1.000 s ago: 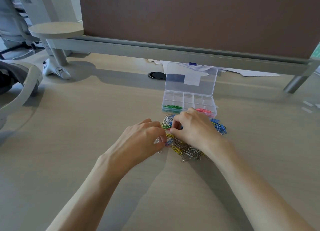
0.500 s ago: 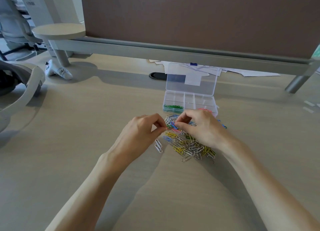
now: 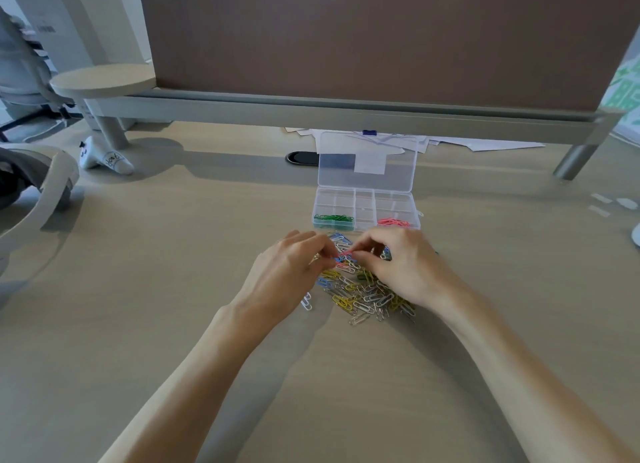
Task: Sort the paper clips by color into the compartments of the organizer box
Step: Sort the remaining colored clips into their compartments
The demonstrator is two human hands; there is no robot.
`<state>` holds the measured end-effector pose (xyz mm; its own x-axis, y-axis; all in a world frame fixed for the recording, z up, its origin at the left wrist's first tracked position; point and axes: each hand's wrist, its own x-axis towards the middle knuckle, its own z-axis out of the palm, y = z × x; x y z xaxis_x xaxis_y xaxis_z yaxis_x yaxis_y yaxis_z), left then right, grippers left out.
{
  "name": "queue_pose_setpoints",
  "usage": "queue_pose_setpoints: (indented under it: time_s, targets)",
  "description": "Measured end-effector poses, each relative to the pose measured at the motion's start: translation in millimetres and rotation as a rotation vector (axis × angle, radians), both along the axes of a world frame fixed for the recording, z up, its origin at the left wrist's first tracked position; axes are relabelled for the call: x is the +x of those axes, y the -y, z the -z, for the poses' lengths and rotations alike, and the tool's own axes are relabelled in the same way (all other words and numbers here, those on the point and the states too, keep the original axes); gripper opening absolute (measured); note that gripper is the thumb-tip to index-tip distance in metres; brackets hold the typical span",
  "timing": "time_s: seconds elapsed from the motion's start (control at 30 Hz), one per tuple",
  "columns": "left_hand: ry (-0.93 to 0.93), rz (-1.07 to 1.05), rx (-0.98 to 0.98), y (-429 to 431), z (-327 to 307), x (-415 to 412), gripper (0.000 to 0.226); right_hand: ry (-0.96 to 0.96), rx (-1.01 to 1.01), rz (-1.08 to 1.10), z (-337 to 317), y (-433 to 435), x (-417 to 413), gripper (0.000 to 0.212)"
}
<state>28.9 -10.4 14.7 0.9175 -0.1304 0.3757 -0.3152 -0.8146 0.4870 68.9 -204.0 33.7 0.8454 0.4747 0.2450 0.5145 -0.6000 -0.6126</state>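
Pale wood-grain desk (image 3: 166, 289) runs under both of your forearms, which come in from the near edge and meet at the middle. Just ahead of your wrists lies one loose pile of paper clips (image 3: 362, 298) in yellow, white, silver, blue and a little green, too tangled to count. One single white clip (image 3: 306, 303) sits apart at the pile's left edge.

Above the far part of the pile your two hands come together. Your left hand (image 3: 287, 275) has its thumb and forefinger closed on one end of a pink clip (image 3: 346, 254), with the other fingers curled. Your right hand (image 3: 405, 272) pinches the other end in the same way. Whether this is one clip or two hooked together is too small to tell.

Just beyond your fingertips stands one clear organizer box (image 3: 367, 199), its base flat on the desk. Two of its compartments hold clips. The green clips (image 3: 333, 218) fill the near left one and the pink clips (image 3: 393, 222) fill the near right one. The one hinged lid (image 3: 367, 161) stands upright behind the base.

Left of the lid is one black oval cable port (image 3: 300, 158). Behind the box several white papers (image 3: 485, 144) lie under the grey rail of a brown partition (image 3: 381, 39). Far left, one white controller (image 3: 104, 157) rests near the post of a round shelf (image 3: 104, 79).
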Motion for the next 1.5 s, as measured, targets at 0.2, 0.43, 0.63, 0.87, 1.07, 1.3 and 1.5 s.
queue_pose_setpoints:
  time_s: [0.2,0.43,0.63,0.87,1.07,1.3,1.5]
  targets:
    - [0.086,0.021,0.209,8.7,1.4,8.4,0.005,0.063,0.008,0.096,-1.0,21.2,1.2,0.003]
    - [0.044,0.006,0.158,15.1,-7.9,10.5,0.008,0.019,0.034,0.04,-0.1,29.5,-4.0,0.008]
    - [0.01,0.085,-0.016,25.9,-15.1,6.8,0.006,-0.009,0.094,0.022,0.7,26.4,-3.2,0.011]
    - [0.078,0.084,-0.032,32.8,-5.9,10.6,0.002,-0.061,0.148,0.055,1.9,29.6,-0.8,0.007]
    - [0.042,0.046,-0.049,35.9,-3.5,12.7,0.004,-0.088,0.16,0.059,-0.2,32.2,-1.1,0.007]
    - [0.01,0.045,-0.11,40.0,-7.5,15.0,0.008,-0.093,0.151,0.041,0.3,31.1,-1.3,0.007]
    - [0.014,0.021,-0.177,47.6,-10.2,11.7,0.015,-0.09,0.109,0.059,3.9,31.4,0.3,0.005]
